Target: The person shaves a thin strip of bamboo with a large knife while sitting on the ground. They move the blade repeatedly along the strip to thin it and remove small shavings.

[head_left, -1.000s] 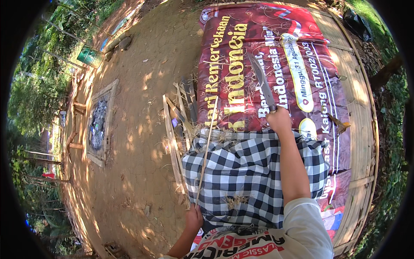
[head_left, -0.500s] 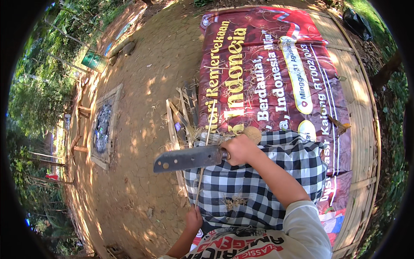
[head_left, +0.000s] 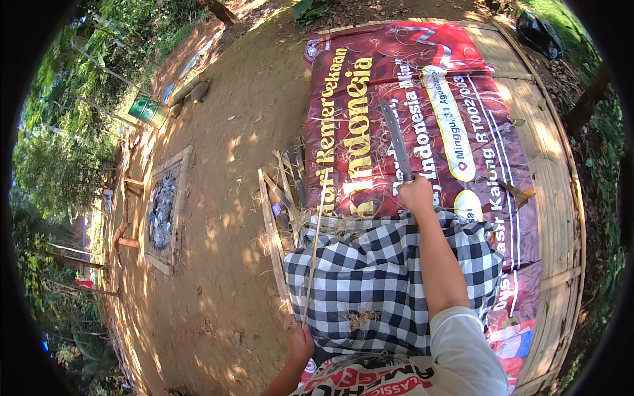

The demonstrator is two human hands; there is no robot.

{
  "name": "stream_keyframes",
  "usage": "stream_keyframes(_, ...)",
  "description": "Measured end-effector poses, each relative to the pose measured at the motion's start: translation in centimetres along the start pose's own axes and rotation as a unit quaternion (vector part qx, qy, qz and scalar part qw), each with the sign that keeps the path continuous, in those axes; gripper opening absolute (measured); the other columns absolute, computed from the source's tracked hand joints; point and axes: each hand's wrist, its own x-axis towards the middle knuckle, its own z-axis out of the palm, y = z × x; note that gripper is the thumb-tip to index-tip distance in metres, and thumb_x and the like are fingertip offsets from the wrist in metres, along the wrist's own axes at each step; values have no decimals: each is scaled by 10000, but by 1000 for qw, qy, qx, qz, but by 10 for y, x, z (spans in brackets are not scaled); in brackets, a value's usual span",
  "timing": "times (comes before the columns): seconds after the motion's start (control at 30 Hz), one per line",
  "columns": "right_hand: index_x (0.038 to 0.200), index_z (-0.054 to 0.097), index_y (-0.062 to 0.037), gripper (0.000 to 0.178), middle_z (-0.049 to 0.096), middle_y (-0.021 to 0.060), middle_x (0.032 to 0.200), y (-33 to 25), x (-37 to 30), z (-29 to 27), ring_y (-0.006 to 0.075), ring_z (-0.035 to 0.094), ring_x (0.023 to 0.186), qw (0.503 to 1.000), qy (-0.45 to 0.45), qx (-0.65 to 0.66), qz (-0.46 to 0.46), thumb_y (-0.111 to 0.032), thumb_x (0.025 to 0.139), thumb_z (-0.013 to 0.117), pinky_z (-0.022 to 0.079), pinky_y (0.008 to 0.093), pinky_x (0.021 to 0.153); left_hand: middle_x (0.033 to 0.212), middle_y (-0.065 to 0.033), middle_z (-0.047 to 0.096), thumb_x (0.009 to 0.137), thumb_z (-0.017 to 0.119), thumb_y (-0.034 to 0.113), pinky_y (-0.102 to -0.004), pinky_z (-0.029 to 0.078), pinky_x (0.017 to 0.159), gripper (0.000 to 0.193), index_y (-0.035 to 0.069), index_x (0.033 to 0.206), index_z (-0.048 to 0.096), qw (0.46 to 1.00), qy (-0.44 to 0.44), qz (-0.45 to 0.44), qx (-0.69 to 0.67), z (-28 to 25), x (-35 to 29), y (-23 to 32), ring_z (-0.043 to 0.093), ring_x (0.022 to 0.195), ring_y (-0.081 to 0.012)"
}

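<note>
My right hand grips the handle of a machete, a dark blade with holes along it, pointing away from me over the red banner. The blade is seen nearly edge-on and touches no strip. Down at the lower left, my left hand is closed on the near end of a thin bamboo strip. The strip runs away from me along the left part of a black-and-white checked cloth over my lap. Fine shavings lie on the cloth.
A printed red banner covers a bamboo platform, with curled shavings scattered over it. Split bamboo pieces lie left of the cloth. Farther left on the bare earth are a framed ash pit and a green drum.
My right hand has swung the machete from across the strip, pointing left, to the far right, pointing away. My left hand keeps hold of the strip and has shifted slightly nearer to me.
</note>
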Motion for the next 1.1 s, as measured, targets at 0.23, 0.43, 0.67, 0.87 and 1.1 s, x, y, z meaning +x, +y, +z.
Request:
stream_keyframes(0.23, 756, 570, -2, 59, 561, 69, 610, -23, -20, 23, 163, 523, 470, 924, -73, 372, 54, -33, 716, 601, 431, 312, 453, 666, -279, 559, 960, 437, 200, -521, 421, 555, 244, -16, 908, 537, 1000, -2, -2, -4, -1, -1, 3, 573, 650, -485)
stream_keyframes(0.43, 743, 549, -9, 58, 542, 76, 606, -21, -22, 29, 181, 522, 457, 892, -107, 429, 94, -56, 743, 583, 434, 319, 439, 701, -281, 583, 961, 439, 237, -550, 430, 596, 253, 5, 955, 538, 999, 0, -39, -5, -1, -5, 1, 580, 698, -497)
stream_keyframes(0.67, 782, 573, 2, 85, 562, 60, 635, -3, -9, 31, 146, 533, 507, 898, 21, 435, 62, -46, 720, 606, 429, 293, 474, 756, -307, 595, 966, 427, 265, -581, 438, 670, 269, 20, 989, 535, 999, -15, -47, 11, -3, 1, 7, 581, 754, -513)
stream_keyframes(0.87, 789, 556, 6, 161, 559, 47, 620, -46, -70, 3, 137, 525, 559, 942, -122, 256, -180, -89, 695, 645, 441, 303, 545, 722, -305, 592, 964, 434, 249, -573, 444, 654, 266, 7, 985, 541, 999, -16, -29, 12, -4, 0, 6, 584, 724, -511)
stream_keyframes(1.1, 830, 635, -36, 281, 654, 174, 741, -67, -117, 7, 349, 634, 675, 859, -234, -97, -446, -215, 614, 653, 509, 429, 621, 675, -302, 576, 950, 462, 225, -549, 452, 598, 248, -6, 933, 551, 1000, 12, 2, 14, -13, 1, 21, 587, 680, -499)
